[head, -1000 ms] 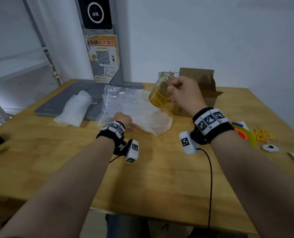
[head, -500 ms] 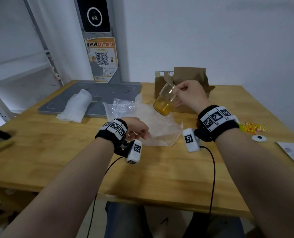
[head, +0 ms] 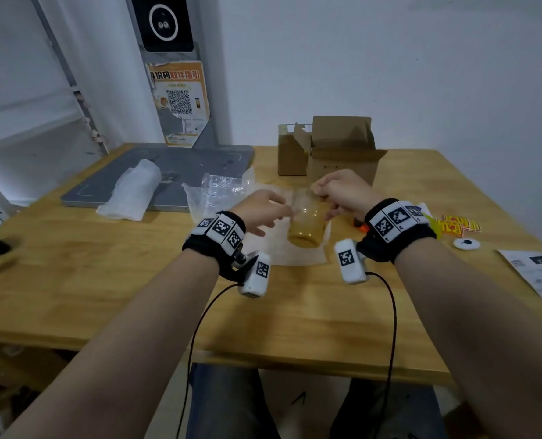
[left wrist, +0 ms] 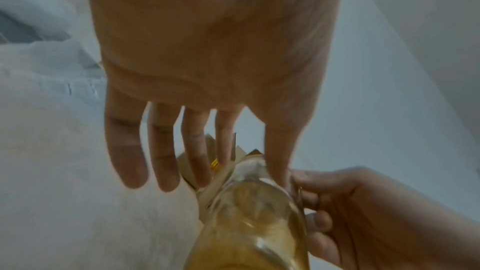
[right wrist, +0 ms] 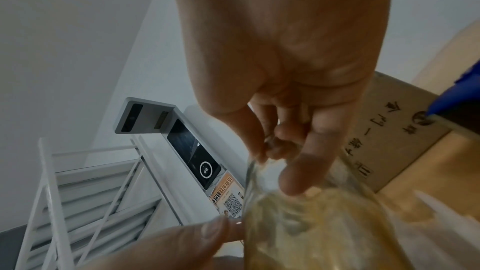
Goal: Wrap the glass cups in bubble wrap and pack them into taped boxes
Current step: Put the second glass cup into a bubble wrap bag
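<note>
An amber-tinted glass cup point(head: 306, 223) hangs tilted just above a sheet of bubble wrap point(head: 222, 191) spread on the wooden table point(head: 105, 280). My right hand point(head: 322, 193) pinches the cup's far end with curled fingers. My left hand point(head: 273, 213) is at the cup's left side with straight, spread fingers. In the left wrist view its thumb point(left wrist: 278, 151) touches the glass cup point(left wrist: 249, 223), and the other fingers stay off it. The right wrist view shows my right fingers point(right wrist: 306, 161) curled on the glass cup point(right wrist: 311, 223).
Two cardboard boxes point(head: 342, 150) with raised flaps stand behind the hands. A bundle in bubble wrap point(head: 133, 191) lies on a grey board point(head: 200, 163) at the left. Stickers point(head: 456, 224), a white disc point(head: 466, 243) and a printed paper point(head: 539, 274) lie at the right.
My right hand has carried the cup from near the boxes down and towards me, over the wrap. My left hand has lifted off the wrap and reached the cup's side.
</note>
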`<state>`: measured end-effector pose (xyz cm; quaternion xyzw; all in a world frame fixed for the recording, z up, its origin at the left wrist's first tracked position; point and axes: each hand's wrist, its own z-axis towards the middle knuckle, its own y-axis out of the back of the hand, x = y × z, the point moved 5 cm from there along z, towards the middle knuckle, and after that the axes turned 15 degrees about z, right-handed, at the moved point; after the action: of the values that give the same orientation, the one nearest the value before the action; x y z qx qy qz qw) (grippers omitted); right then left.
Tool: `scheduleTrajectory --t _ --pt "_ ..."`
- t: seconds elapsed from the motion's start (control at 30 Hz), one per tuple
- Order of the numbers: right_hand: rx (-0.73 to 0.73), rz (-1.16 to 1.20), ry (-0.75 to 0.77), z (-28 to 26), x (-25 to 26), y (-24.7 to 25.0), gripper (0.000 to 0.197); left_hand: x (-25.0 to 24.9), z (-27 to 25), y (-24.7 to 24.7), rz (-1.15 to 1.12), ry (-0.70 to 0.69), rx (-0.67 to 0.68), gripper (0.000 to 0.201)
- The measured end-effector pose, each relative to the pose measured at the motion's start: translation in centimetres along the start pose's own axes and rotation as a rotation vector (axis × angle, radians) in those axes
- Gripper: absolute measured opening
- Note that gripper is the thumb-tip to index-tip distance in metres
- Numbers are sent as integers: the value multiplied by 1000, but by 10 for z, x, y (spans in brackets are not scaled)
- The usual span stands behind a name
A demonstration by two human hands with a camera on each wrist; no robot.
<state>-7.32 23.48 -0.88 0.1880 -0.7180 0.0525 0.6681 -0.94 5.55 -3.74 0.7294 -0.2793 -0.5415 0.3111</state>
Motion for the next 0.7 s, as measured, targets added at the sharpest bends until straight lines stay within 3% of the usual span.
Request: scheduleTrajectory --t 0.1,0.17,0.23,0.33,0.47,0.6,0.7 --pt "35 81 -81 0 -12 -5 15 4 6 -31 50 18 197 89" --pt "41 169 -143 2 -22 -6 17 9 10 -41 40 17 236 102" --pt "33 256 -206 6 -33 -5 19 11 10 -44 62 -1 242 99" --pt "21 384 -285 7 -44 -6 21 7 14 -42 83 -59 149 75" --pt "68 472 -357 1 -51 -16 18 4 24 -34 197 -104 -5 93" --pt "159 403 -360 -6 -55 -19 20 7 29 -33 272 -101 23 92" --pt "111 304 -352 -10 -59 -6 24 14 31 -36 256 -86 59 92"
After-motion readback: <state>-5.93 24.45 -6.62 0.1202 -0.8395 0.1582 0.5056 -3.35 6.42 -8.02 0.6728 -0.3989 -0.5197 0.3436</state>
